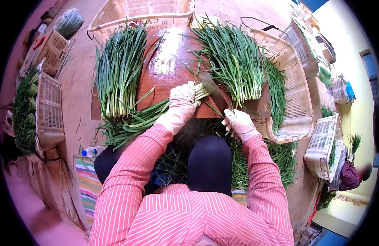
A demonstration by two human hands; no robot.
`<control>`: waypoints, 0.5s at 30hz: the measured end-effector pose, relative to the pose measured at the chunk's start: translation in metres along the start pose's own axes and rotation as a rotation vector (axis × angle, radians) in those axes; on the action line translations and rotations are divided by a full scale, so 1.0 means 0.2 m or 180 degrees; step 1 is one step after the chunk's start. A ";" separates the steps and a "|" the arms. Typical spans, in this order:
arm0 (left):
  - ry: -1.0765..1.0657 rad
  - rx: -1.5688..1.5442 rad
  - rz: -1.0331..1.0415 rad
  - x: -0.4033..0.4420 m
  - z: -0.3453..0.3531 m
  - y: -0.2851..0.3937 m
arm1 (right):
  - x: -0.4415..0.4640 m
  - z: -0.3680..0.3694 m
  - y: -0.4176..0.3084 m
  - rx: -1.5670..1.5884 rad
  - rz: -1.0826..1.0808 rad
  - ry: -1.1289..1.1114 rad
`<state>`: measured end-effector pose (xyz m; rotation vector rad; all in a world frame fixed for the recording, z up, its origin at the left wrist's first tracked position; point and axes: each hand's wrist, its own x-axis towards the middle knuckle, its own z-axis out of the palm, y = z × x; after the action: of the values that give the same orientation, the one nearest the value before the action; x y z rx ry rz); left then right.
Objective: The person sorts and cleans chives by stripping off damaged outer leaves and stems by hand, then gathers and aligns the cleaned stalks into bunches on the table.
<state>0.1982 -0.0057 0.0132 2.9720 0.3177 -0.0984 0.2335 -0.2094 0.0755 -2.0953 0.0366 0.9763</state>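
Observation:
My left hand (182,102), in a pale glove, is wrapped round a bunch of green stalks (150,115), its white ends pointing right. In my right hand (238,123), also gloved, is the handle of a broad knife (214,91). The blade reaches up and left, beside the white stalk ends. Both hands are at the near edge of a wet brown board (169,53). One pile of long green stalks (121,69) lies on the board's left side, and another pile (234,61) lies on its right side.
Pale plastic baskets stand beyond the board (144,12) and at its right (296,90). More crates line the left (50,106) and right (320,141). Loose greens (279,164) cover the floor around my knees. A bottle with a blue cap (91,152) lies at the left.

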 end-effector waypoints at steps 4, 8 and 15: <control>0.0063 0.0060 0.0034 0.00 0.02 -0.01 | 0.06 0.03 -0.03 -0.0247 -0.0164 0.0004; 0.0152 0.0189 0.0175 0.00 0.06 -0.02 | 0.26 0.13 -0.14 -0.0321 -0.0335 -0.0138; -0.0169 0.0093 0.0023 -0.05 -0.07 -0.01 | 0.32 0.12 -0.16 -0.0551 -0.0716 0.0013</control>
<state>0.1887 -0.0041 0.0285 2.9932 0.3013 -0.1823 0.2738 -0.1522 0.0451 -2.2013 -0.2851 0.8643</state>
